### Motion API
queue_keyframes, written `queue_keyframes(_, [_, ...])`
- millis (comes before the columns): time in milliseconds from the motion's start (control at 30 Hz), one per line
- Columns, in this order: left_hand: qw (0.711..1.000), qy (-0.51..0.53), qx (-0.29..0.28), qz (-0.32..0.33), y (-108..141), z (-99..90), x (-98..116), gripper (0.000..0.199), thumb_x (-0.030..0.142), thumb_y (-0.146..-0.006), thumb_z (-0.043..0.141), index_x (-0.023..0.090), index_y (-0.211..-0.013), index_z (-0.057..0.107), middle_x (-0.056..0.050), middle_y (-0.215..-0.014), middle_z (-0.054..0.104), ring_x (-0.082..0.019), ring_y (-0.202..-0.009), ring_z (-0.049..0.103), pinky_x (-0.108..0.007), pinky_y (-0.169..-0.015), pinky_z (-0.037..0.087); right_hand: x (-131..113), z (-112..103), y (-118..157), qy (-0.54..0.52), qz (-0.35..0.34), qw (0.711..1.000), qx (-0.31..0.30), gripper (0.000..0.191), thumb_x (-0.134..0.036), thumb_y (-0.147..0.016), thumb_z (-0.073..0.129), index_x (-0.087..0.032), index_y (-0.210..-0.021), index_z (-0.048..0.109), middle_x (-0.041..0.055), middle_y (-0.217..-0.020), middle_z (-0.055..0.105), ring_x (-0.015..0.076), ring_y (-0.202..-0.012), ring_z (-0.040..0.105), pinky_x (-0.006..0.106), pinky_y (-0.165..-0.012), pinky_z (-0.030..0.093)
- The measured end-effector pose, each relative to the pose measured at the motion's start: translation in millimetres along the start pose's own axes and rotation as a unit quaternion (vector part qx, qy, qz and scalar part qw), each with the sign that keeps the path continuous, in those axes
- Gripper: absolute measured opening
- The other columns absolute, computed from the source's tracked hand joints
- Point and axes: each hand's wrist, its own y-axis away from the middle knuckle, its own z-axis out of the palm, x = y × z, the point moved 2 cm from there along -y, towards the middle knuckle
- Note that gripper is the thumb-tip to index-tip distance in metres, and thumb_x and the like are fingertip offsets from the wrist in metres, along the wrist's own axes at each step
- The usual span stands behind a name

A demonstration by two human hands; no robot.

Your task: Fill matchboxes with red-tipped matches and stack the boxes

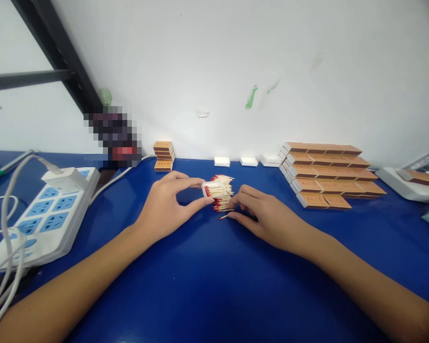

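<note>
- Left hand (164, 202): thumb and fingers pinching white tray (212, 183), part-filled with matches.
- Tray sits beside and partly over match pile (230, 186); squeezing too hard could buckle it, tilting could spill matches.
- Right hand (271, 216): fingers curled at pile's edge, thumb tip at single match (223, 217); can't tell if gripped.
- Careless fingertip sweep could scatter pile or turn heads crosswise.
- Farther right: stacked matchboxes (338, 172) on blue table (186, 290); forearm bump could topple them.
</note>
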Motion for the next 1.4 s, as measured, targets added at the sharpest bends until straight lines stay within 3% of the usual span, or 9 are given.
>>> queue_keyframes(333, [0.999,-0.002,-0.044,0.006,2.2,2.5,-5.5,0.035,0.044,-0.085,0.084,0.022,-0.112,0.080,-0.007,-0.106,0.077,-0.022,-0.096,0.072,-0.036,-0.087,0.061,-3.0,-2.7,-2.6,0.005,0.024,0.998,-0.054,0.015,-0.023,-0.107,0.050,-0.021,-0.099,0.062,0.0054,-0.101,0.061,0.0160,-0.074,0.060,0.029,-0.068,0.047])
queue_keyframes(600, [0.997,0.015,-0.073,0.026,3.6,3.3,5.9,0.033,0.044,-0.084,0.085,0.025,-0.111,0.081,-0.005,-0.107,0.076,-0.020,-0.095,0.072,-0.034,-0.088,0.060,-7.4,-12.0,-1.3,-0.007,-0.022,0.994,0.107,0.009,-0.023,-0.107,0.052,-0.021,-0.106,0.060,0.0055,-0.099,0.060,0.0154,-0.074,0.057,0.029,-0.066,0.046])
queue_keyframes(767, [0.995,0.039,-0.084,0.042,4.5,2.4,11.6,0.035,0.043,-0.083,0.086,0.025,-0.112,0.080,-0.005,-0.109,0.075,-0.019,-0.097,0.072,-0.032,-0.089,0.060,-10.6,-6.6,-0.6,-0.011,-0.046,0.993,0.105,0.009,-0.025,-0.106,0.055,-0.021,-0.107,0.063,0.0055,-0.097,0.059,0.0154,-0.075,0.056,0.029,-0.066,0.047])
queue_keyframes(967, [0.998,0.031,-0.036,0.028,1.2,-1.0,6.8,0.033,0.041,-0.084,0.086,0.024,-0.111,0.080,-0.004,-0.106,0.077,-0.019,-0.095,0.072,-0.033,-0.088,0.060,-6.0,-9.4,-0.1,-0.017,-0.023,0.988,0.150,0.010,-0.023,-0.106,0.055,-0.022,-0.108,0.064,0.0046,-0.097,0.059,0.0140,-0.073,0.055,0.029,-0.067,0.047])
queue_keyframes(1133, [1.000,0.014,0.003,-0.022,-1.3,-2.6,1.5,0.031,0.044,-0.085,0.084,0.025,-0.109,0.080,-0.003,-0.106,0.080,-0.023,-0.099,0.073,-0.039,-0.092,0.058,2.7,-1.8,-1.4,-0.006,-0.001,0.996,0.093,0.010,-0.026,-0.105,0.058,-0.022,-0.109,0.065,0.0040,-0.096,0.058,0.0150,-0.074,0.055,0.030,-0.068,0.047])
queue_keyframes(1267, [0.999,0.013,0.000,-0.047,-2.2,-3.0,0.3,0.028,0.042,-0.086,0.083,0.025,-0.108,0.080,-0.001,-0.106,0.081,-0.024,-0.102,0.073,-0.040,-0.092,0.057,6.4,3.7,-0.7,0.005,0.007,0.999,0.035,0.010,-0.024,-0.104,0.059,-0.021,-0.107,0.067,0.0040,-0.097,0.057,0.0155,-0.075,0.056,0.030,-0.069,0.047])
queue_keyframes(1400, [0.999,0.010,0.001,-0.049,-2.6,-2.6,1.2,0.030,0.043,-0.085,0.084,0.025,-0.108,0.080,-0.001,-0.106,0.081,-0.023,-0.102,0.073,-0.039,-0.093,0.057,6.8,4.3,-0.7,0.014,0.010,1.000,0.016,0.010,-0.024,-0.104,0.058,-0.021,-0.104,0.068,0.0040,-0.096,0.056,0.0160,-0.074,0.055,0.030,-0.068,0.045])
